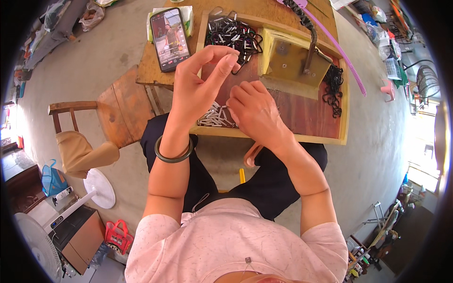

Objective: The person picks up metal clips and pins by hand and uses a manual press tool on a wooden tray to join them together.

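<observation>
A wooden chair [123, 107], with a tan cloth [85, 155] hung on its back, stands beside the near left corner of the wooden surface [145, 70]. On the surface, near its left edge, a phone [170, 41] with a lit screen lies partly over a white and green packet [189, 21].

To the right is a shallow wooden tray [347, 111] with a red-brown floor; its near side juts past the near edge of the surface. The left hand [196, 82], a dark bangle [173, 159] at its wrist, is raised over the tray's left side, its grip drawn in, thumb and forefinger tips together; whether they pinch anything cannot be told. Beyond it, black elastic loops with silvery pieces [229, 35] are heaped in the tray's far left corner. Small pale tubes [214, 118] lie scattered in the near left corner.

The right hand [257, 113] is held low just right of these, fingers curled; its grip is hidden, so its state cannot be told. Farther right are a yellowish metal plate [295, 61], a black-wrapped rod [312, 35] reaching down to it, a second black heap [334, 85] along the tray's right wall, and a purple ribbed strip [339, 47] arching above.
</observation>
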Motion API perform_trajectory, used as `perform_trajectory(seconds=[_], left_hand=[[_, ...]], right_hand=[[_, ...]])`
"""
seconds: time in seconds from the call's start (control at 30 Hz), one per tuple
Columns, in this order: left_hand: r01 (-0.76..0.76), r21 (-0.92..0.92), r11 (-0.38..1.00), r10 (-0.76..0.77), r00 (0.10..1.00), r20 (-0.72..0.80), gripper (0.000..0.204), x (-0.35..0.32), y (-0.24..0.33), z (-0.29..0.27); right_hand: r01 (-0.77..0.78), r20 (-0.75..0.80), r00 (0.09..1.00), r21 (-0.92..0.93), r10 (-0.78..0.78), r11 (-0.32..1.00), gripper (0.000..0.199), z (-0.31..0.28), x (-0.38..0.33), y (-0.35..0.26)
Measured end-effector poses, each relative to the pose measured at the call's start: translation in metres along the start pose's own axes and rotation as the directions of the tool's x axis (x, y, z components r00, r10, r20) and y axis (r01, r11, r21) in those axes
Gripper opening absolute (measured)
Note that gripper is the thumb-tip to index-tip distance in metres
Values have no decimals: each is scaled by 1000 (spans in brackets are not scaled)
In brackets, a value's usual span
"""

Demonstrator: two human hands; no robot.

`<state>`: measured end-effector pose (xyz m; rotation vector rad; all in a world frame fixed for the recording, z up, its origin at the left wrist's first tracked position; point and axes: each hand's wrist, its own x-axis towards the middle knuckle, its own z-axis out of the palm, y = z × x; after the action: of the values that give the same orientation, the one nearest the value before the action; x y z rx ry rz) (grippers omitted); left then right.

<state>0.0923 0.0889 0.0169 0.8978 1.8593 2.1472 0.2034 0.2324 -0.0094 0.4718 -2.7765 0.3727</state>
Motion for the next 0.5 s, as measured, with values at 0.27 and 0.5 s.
perform_trajectory(seconds=[0.27,0.5], left_hand=[[-51,424,904,-87,950,300,11,-6,12,-12],[-306,385,871,82,862,500,23,-18,12,13]], right_hand=[[-235,26,967,476,254,847,13,-29,-11,18],[-415,202,904,622,376,664,19,-40,-30,35]])
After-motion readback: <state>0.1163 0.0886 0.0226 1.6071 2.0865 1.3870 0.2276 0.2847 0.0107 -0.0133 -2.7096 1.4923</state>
